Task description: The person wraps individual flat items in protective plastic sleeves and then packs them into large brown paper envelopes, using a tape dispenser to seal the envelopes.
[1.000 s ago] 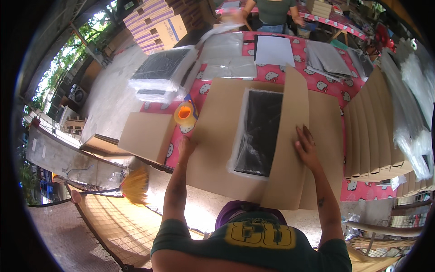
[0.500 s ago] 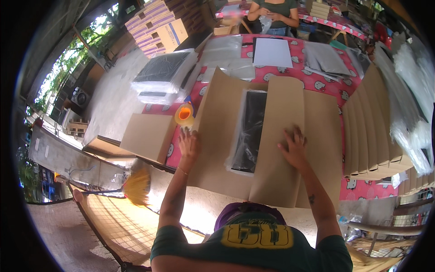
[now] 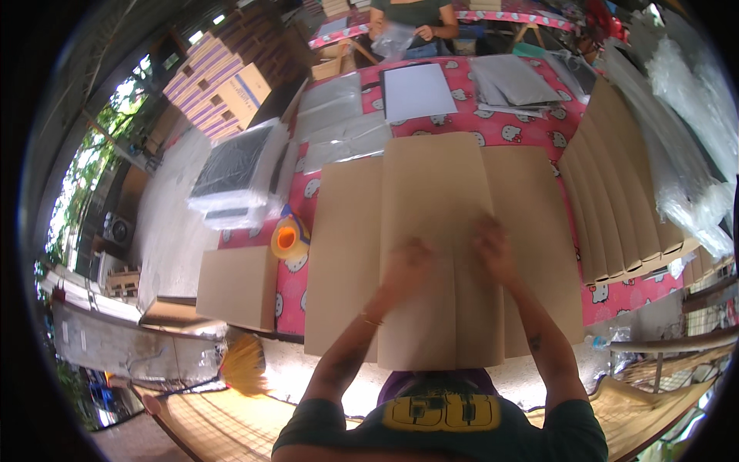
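A large brown cardboard sheet (image 3: 346,262) lies in front of me with its two inner flaps folded over the middle. The flaps meet along a lengthwise seam, and the black plastic-wrapped panel is hidden beneath them. My left hand (image 3: 410,266) is on the left flap, its fingers smeared by motion. On the right flap rests my right hand (image 3: 491,245), also blurred, with its fingers apart and nothing seen in them. A tape roll with an orange core (image 3: 287,237) stands at the table's left edge.
Wrapped black panels (image 3: 239,165) are stacked at the left, above a closed cardboard box (image 3: 237,285). Clear plastic sleeves (image 3: 331,100), a white sheet (image 3: 419,91) and grey packets (image 3: 516,81) lie farther back. Folded cardboard (image 3: 616,200) stands at the right. Another person (image 3: 413,23) handles clear plastic.
The left side of the cardboard has folded over, covering the black panel. My left hand has moved right from the outer edge onto the flap. The view has shifted.
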Tool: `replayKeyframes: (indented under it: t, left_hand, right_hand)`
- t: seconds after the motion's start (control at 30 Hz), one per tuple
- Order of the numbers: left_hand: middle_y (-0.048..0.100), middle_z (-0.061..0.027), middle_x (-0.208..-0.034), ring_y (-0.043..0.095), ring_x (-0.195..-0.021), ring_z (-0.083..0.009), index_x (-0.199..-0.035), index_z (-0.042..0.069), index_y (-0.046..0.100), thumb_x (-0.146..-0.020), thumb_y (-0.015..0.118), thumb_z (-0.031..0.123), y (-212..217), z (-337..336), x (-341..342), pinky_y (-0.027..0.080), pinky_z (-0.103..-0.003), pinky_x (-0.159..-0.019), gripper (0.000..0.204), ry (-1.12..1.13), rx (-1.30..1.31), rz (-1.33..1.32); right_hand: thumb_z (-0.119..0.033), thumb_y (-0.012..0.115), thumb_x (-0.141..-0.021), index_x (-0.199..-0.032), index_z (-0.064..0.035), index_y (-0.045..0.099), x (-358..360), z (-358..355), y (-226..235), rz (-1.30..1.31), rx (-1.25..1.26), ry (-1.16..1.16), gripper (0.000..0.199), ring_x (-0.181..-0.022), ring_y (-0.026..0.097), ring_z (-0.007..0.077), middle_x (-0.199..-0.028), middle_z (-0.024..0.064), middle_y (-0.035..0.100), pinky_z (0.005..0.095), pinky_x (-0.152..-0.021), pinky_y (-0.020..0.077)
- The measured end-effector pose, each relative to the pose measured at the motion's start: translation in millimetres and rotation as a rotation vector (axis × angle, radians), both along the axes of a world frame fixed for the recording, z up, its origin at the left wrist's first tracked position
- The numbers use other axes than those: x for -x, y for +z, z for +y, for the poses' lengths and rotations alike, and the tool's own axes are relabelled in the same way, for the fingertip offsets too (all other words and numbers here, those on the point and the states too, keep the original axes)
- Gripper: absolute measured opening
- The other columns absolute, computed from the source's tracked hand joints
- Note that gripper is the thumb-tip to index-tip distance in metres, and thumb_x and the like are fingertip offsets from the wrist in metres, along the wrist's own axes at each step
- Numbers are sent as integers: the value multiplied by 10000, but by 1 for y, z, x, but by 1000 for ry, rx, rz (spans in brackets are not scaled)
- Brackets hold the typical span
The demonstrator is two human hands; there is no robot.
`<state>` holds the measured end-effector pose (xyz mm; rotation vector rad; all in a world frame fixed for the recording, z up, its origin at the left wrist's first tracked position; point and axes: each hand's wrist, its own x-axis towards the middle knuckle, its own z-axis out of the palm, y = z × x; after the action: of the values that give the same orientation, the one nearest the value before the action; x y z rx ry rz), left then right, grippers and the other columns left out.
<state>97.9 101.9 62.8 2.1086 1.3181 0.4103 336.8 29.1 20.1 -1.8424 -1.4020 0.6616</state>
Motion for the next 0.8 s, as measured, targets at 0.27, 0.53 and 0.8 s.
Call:
replayKeyframes:
  t: [0.27,0.53,0.8]
  left_hand:
    - [486,-179,-1432,441,-1333,-256,-1431,-15,423,-1029,466,374,-84,79,46,347,-354,-1102,560,351,427,-770]
    - [540,-112,-1381,482,-1278,-200,-1430,13,446,-1023,491,337,-38,113,42,353,-316,-1090,522,-19,178,-538]
    - [598,-50,-1270,521,-1173,-150,-1381,-5,492,-1012,529,249,-63,161,10,397,-302,-1019,450,-286,329,-475]
  right_hand:
    - [-650,297,-981,-1525,-122,307,-22,34,-36,465,194,-304,758,-1441,276,334,-1578,150,276,449,-1176,226]
    - [-579,384,-997,-1529,-15,247,38,-1,-20,684,201,-493,787,-1412,344,299,-1528,199,359,377,-1161,252]
    - [-357,367,-1054,-1512,45,215,77,-17,-28,545,-243,-624,628,-1339,442,297,-1455,245,440,351,-1109,323]
